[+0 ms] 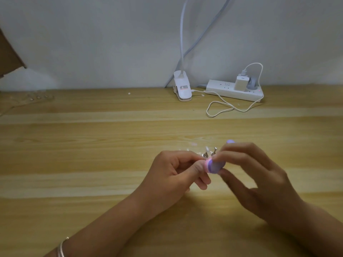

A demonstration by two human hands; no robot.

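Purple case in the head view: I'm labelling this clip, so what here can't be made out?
Purple case: head view, sides covered by fingers of the left hand and right hand.
Metal bits above it: too small and blurred to identify.
Clip label: print too small to read.
Lamp neck: cut off by the top edge.
Cardboard: cut off by the left edge.

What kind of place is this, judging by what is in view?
Probably a desk at home or in a dormitory: a wooden tabletop against a plain wall, a clip-on lamp and a power strip with a charger plugged in.
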